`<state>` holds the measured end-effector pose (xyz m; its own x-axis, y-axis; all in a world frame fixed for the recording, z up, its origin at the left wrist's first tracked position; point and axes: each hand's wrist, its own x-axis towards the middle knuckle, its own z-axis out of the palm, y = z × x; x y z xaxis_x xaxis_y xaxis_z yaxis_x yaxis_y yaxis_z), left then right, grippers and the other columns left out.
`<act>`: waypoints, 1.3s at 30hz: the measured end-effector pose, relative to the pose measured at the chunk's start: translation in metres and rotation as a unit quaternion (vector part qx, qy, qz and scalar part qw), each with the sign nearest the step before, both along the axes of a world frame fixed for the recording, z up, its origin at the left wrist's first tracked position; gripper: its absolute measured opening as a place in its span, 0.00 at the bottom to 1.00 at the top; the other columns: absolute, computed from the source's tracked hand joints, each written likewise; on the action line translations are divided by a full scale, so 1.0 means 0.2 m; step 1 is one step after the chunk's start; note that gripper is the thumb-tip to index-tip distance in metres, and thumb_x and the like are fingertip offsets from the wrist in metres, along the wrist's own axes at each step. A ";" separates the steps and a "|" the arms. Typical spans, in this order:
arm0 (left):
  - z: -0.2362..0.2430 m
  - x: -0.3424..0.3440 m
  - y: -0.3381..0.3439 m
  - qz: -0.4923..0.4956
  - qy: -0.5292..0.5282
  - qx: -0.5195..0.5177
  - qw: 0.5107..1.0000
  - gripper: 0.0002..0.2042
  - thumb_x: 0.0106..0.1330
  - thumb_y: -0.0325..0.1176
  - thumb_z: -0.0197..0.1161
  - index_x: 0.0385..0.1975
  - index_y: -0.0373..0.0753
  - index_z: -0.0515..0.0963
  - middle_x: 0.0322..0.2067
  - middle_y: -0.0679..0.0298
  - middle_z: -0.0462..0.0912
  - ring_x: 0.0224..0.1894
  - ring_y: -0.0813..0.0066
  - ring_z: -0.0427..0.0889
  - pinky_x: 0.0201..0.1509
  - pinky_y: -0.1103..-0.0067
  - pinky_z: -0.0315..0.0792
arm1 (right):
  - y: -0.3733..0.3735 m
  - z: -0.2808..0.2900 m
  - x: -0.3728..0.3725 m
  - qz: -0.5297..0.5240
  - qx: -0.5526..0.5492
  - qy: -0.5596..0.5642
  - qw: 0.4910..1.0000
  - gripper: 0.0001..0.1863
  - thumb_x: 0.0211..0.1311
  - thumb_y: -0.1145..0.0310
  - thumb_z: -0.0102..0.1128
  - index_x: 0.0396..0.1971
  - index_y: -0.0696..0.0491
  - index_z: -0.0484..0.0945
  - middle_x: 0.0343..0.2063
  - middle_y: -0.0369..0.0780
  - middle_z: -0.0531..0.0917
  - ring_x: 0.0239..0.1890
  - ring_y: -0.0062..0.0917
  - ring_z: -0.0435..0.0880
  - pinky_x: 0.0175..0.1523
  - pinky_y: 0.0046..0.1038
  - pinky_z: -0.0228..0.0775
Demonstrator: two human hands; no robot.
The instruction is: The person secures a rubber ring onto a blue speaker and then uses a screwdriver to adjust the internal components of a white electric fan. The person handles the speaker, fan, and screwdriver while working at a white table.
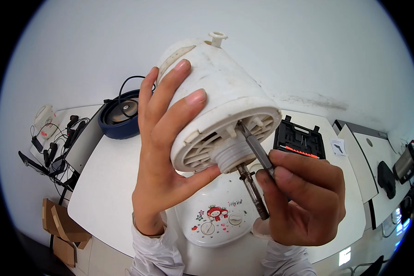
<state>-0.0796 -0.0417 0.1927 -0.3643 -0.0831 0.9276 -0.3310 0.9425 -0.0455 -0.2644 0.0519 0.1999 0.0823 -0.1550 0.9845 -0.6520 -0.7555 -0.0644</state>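
Observation:
My left hand [170,124] is wrapped round the side and underside of a white plastic fan motor housing [225,83], holding it up and tilted. The housing's vented round face points down toward me, with a threaded white collar [234,156] and a bare metal shaft [253,191] sticking out. In my right hand [308,198], closed in a pinch, is a slim grey metal tool [257,147] that looks like tweezers. Its pointed tip reaches the vented face beside the collar. A small white knob [217,39] stands on top of the housing.
Below my hands, a white fan base [216,207] with two dials and cartoon prints lies on the white table [110,184]. A black tool case [300,138] stands open at the right, near a paper slip [339,146]. A dark blue round appliance [119,115] with a cord sits back left.

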 end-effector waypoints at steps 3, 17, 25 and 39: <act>0.01 0.00 0.00 0.001 0.001 -0.002 1.000 0.49 0.39 0.44 0.78 0.64 0.50 0.55 0.66 0.41 0.50 0.68 0.44 0.52 0.63 0.56 0.64 | -0.01 0.00 0.00 0.011 -0.002 -0.006 1.000 0.18 0.38 0.81 0.73 0.33 0.55 0.77 0.30 0.46 0.81 0.29 0.28 0.81 0.33 0.24 0.75; -0.01 -0.02 0.00 -0.011 0.004 0.019 1.000 0.50 0.39 0.41 0.79 0.65 0.50 0.54 0.66 0.41 0.48 0.67 0.44 0.53 0.60 0.57 0.68 | -0.03 0.00 -0.01 0.037 0.023 -0.031 0.999 0.18 0.38 0.81 0.72 0.32 0.53 0.78 0.31 0.43 0.79 0.31 0.24 0.78 0.32 0.21 0.70; 0.00 -0.01 0.01 0.001 -0.001 0.009 1.000 0.50 0.39 0.42 0.79 0.65 0.51 0.54 0.66 0.41 0.48 0.67 0.44 0.54 0.59 0.57 0.70 | -0.06 -0.01 0.00 0.080 0.010 -0.069 0.994 0.17 0.38 0.82 0.71 0.30 0.52 0.76 0.31 0.43 0.79 0.31 0.23 0.76 0.35 0.20 0.68; -0.01 -0.02 0.00 0.012 0.007 0.002 1.000 0.48 0.40 0.44 0.77 0.64 0.52 0.55 0.65 0.42 0.51 0.67 0.44 0.55 0.61 0.56 0.66 | -0.04 0.00 -0.01 0.083 0.036 -0.054 0.994 0.15 0.37 0.84 0.67 0.31 0.55 0.81 0.24 0.42 0.79 0.22 0.22 0.77 0.24 0.20 0.67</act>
<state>-0.0828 -0.0416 0.1906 -0.3491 -0.0949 0.9323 -0.3549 0.9341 -0.0378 -0.2659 0.0439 0.1994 0.0080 -0.2176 0.9760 -0.5045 -0.8436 -0.1840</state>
